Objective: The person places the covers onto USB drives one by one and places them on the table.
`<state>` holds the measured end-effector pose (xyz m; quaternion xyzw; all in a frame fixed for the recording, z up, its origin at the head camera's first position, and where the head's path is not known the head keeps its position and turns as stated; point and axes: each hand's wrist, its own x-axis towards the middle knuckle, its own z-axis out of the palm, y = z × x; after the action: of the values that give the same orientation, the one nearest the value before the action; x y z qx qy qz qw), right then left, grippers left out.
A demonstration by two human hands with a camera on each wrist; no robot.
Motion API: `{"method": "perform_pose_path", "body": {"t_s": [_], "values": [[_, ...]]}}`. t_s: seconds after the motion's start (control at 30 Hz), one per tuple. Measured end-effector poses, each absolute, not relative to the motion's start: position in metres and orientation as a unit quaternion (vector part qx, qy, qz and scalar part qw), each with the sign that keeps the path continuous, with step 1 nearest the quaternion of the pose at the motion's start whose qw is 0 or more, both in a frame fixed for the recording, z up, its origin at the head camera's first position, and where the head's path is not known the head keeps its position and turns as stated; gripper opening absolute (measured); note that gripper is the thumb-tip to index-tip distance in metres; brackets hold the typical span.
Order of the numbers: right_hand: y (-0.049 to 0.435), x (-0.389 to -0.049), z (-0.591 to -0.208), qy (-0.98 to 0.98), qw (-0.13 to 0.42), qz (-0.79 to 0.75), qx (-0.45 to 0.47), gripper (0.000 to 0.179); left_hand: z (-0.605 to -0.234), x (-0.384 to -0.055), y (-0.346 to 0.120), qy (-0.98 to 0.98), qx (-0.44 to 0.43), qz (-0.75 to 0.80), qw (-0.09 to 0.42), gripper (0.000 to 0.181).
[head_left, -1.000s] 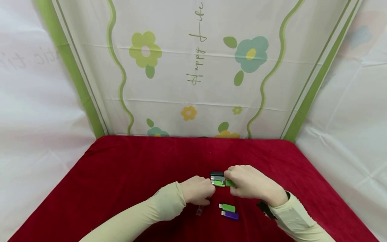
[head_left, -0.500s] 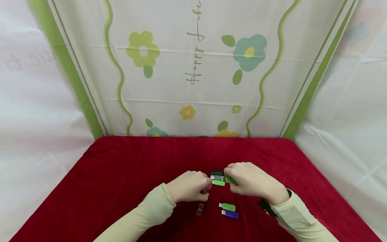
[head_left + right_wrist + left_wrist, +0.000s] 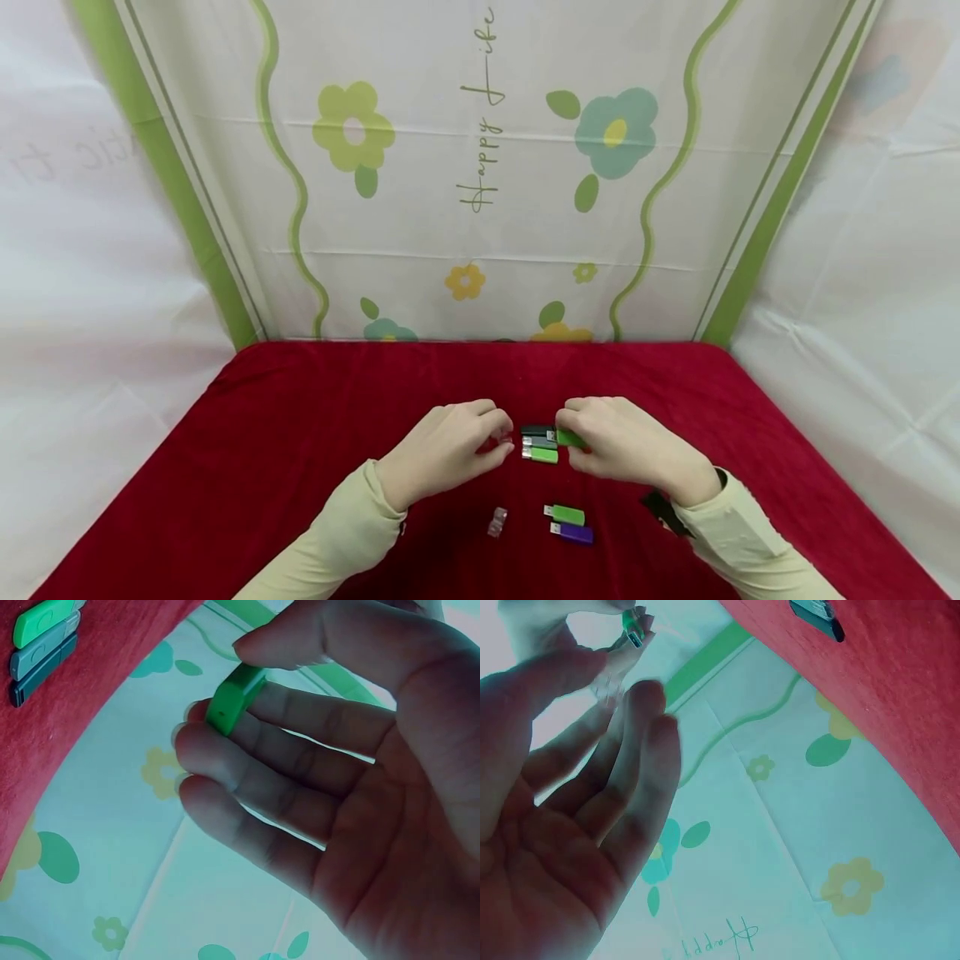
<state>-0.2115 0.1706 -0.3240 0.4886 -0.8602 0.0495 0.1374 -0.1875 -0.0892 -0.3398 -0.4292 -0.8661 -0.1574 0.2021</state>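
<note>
My right hand [image 3: 630,442] pinches a green USB flash drive [image 3: 234,699] between thumb and fingers, its bare metal plug pointing left. Facing it across a small gap, my left hand [image 3: 450,446] pinches a small clear cap [image 3: 609,688] between thumb and fingertips. Between the hands lies a row of flash drives: a black one [image 3: 536,431], a grey one [image 3: 542,442] and a green one [image 3: 543,456]. Closer to me are another green flash drive [image 3: 568,515] and a purple flash drive [image 3: 574,534], both with plugs bared. Clear caps [image 3: 497,522] lie to their left.
A red cloth [image 3: 360,392] covers the table. White printed fabric walls [image 3: 480,167] rise behind it and at both sides. A dark strap [image 3: 666,512] is on the right wrist.
My left hand has drawn back leftward from the row and the right hand, its fingers spreading a little around the clear cap. The right hand barely moves, still gripping the green flash drive.
</note>
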Motion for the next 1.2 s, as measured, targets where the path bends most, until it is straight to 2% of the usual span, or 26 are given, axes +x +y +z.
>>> {"method": "perform_pose_path", "body": {"t_s": [0.13, 0.27, 0.83, 1.2], "values": [[0.1708, -0.2119, -0.3236, -0.857, 0.149, 0.054, 0.49, 0.019, -0.3389, -0.1859, -0.0879, -0.856, -0.427, -0.165, 0.24, 0.009], [0.1706, -0.2129, -0.3228, -0.856, 0.155, 0.055, 0.491, 0.016, -0.3387, -0.1841, -0.0858, -0.852, -0.425, -0.167, 0.256, 0.01], [0.1725, -0.2157, -0.3288, -0.827, 0.212, 0.065, 0.517, 0.016, -0.3429, -0.1838, -0.0835, -0.858, -0.419, -0.15, 0.255, 0.011], [0.1708, -0.2133, -0.3292, -0.818, 0.227, 0.076, 0.523, 0.021, -0.3454, -0.1841, -0.0825, -0.86, -0.418, -0.146, 0.255, 0.01]]}}
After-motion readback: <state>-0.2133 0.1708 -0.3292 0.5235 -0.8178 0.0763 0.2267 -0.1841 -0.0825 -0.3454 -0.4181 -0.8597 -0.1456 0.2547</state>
